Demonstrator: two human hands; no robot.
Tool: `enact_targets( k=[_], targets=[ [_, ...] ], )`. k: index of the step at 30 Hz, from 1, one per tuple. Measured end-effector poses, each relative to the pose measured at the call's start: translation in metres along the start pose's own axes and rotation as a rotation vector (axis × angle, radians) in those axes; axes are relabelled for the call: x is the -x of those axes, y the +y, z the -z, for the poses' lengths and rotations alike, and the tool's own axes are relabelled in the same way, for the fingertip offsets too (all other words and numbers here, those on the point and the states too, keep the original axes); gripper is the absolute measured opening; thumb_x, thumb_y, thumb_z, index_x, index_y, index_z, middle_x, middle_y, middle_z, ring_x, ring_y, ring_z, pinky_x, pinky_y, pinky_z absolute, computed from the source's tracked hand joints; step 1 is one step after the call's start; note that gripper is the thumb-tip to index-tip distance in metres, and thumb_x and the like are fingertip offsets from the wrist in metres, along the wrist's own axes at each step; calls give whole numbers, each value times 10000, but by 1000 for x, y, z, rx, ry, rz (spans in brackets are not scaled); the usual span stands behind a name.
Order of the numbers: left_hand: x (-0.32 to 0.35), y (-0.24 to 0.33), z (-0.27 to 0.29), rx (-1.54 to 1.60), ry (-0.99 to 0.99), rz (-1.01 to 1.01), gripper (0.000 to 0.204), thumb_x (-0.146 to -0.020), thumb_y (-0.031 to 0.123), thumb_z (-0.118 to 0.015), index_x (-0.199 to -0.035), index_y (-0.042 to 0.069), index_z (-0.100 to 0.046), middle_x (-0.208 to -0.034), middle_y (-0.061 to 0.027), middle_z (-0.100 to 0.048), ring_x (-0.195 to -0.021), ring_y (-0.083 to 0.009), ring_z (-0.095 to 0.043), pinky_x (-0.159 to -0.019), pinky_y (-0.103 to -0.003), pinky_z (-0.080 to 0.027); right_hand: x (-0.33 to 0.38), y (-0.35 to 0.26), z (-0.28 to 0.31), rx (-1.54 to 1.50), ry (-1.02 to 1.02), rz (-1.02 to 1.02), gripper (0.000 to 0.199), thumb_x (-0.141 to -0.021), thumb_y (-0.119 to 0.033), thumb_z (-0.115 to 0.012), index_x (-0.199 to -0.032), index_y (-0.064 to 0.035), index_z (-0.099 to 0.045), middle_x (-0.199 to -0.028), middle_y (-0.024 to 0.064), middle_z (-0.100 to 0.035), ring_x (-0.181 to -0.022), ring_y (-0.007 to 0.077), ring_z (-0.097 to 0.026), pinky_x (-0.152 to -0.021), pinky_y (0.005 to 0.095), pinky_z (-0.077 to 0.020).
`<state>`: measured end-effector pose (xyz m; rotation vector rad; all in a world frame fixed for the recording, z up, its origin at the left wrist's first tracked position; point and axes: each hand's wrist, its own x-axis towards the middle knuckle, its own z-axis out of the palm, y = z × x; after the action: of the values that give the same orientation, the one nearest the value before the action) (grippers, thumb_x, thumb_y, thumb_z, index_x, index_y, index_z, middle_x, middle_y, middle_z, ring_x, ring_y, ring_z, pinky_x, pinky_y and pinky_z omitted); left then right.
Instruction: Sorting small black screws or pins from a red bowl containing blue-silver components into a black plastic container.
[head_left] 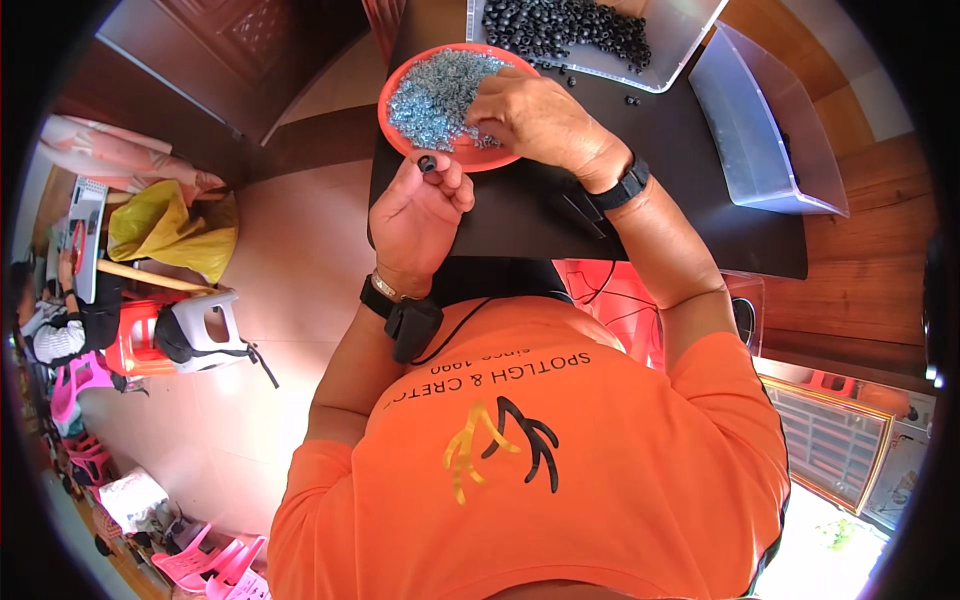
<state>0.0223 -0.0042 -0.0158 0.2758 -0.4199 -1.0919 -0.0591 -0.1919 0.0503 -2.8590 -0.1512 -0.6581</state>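
Observation:
My left hand (415, 222) is closed, palm up, with a small black ring-like part (427, 163) held between thumb and fingertips; a dark hole shows in its middle. Just beyond, on the dark table, rests a round red plate (388, 128) heaped with small shiny silvery-blue pieces (432, 98), too small to name. Over the plate's right side, my right hand (538, 118) bends its fingers down and together into the heap. Whatever its fingertips grip is hidden.
At the far edge, a clear plastic bin (675, 75) holds many black parts (560, 30). A few loose black pieces (632, 100) lie beside it. Another translucent bin (745, 130) stands on the right of the table (690, 235). Farther left are stools, a yellow cloth (170, 228) and another person (70, 325).

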Motion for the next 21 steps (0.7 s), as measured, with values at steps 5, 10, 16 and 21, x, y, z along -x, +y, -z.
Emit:
enact_targets(
  k=[5,10,16,21],
  targets=[
    [-1,-1,-1,-9,1,9,237,-933,232,-478,-993,9,-533,-893,-87,-506,-823,-233,-502,-757,-333,-423,2,-3,-2,34,-88,64,95,-763,-84,-648,-852,-92,-679,-809,36,-582,-880,231,-575,-741,349,-494],
    [2,-1,-2,-19,1,0,239,-934,234,-476,-992,8,-532,-896,-88,-511,-823,-231,-503,-755,-331,-421,0,-7,-6,96,-95,73,108,-759,-79,-643,-856,-103,-683,-798,27,-568,-864,225,-575,-740,345,-493],
    [1,-1,-1,-24,4,12,241,-938,236,-473,-995,11,-535,-899,-88,-513,-825,-231,-504,-756,-331,-424,0,3,-9,15,-30,-2,112,-774,-70,-642,-879,-98,-670,-818,39,-612,-835,254,-611,-730,352,-508],
    [1,-1,-3,-32,7,16,239,-943,234,-465,-996,13,-536,-901,-90,-510,-828,-232,-501,-758,-333,-425,4,18,-5,56,151,-70,130,-776,-62,-658,-901,-98,-671,-843,46,-646,-823,259,-633,-706,350,-523]
  ],
)
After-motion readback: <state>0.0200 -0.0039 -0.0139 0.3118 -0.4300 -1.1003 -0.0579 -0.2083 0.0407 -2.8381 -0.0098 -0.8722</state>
